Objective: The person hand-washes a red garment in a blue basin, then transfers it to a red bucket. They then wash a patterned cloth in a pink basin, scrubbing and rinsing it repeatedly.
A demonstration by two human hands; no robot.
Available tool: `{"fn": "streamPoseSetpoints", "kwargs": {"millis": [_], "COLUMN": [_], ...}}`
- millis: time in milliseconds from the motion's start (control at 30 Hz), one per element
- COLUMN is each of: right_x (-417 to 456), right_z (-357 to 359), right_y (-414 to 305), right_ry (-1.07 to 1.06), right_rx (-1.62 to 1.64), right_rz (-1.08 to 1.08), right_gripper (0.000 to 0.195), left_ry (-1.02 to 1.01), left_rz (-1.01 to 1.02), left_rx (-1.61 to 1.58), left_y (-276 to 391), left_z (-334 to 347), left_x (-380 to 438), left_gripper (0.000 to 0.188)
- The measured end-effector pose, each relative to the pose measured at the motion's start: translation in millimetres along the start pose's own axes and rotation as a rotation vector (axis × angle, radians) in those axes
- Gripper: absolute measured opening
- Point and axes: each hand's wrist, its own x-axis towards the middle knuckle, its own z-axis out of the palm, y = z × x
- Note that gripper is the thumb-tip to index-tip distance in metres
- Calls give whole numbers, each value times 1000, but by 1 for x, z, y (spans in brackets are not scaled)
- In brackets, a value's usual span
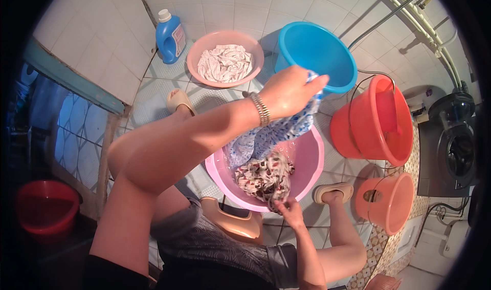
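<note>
My left hand [289, 92], with a metal band on its wrist, grips a white cloth with a blue print [261, 140]. It holds the cloth raised over a pink plastic basin [310, 171], and the lower end hangs down into the basin. At the near rim, my right hand [290, 212] pinches the edge of a pale garment with dark and red print [264, 175]. Most of that garment lies bunched inside the basin. Some liquid glistens on the basin's bottom, partly hidden by the cloths.
Beyond stand a blue detergent bottle [170, 38], a peach basin [191, 69] holding white cloth [226, 63] and a blue bucket [282, 40]. Rightward are a red bucket [349, 132], an orange bucket [378, 201] and a front-loading washing machine [441, 155]. A plastic stool [234, 224] is nearby.
</note>
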Motion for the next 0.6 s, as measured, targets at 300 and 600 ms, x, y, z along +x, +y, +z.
{"fn": "streamPoseSetpoints", "kwargs": {"millis": [300,600], "right_x": [110,111], "right_z": [8,55], "right_y": [-29,-23], "right_ry": [185,123], "right_rx": [-635,-373], "right_rz": [-176,-119], "right_gripper": [89,32], "left_ry": [39,-445], "left_rz": [388,-184], "left_rx": [94,580], "left_y": [82,-92], "left_z": [2,84], "left_x": [46,20], "left_gripper": [43,39]}}
